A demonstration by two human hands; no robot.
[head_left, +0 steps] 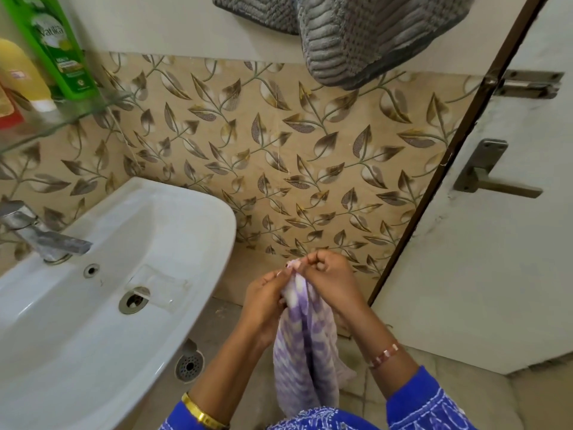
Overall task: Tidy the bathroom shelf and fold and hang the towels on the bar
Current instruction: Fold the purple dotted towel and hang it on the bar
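Head view: purple-and-white patterned towel (pixel 305 349), bunched and drooping, top edge pinched by left hand (pixel 263 302) and right hand (pixel 328 274).

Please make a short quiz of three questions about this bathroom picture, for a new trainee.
1. True or false: both hands hold the purple-and-white towel at its top edge.
2. Where does the grey towel hang? A) over the sink rim B) high on the wall, above the leaf tiles C) on the door handle
3. Fill in: the green bottle stands on the glass ____.

Key:
1. True; the left hand and right hand pinch it together.
2. B
3. shelf
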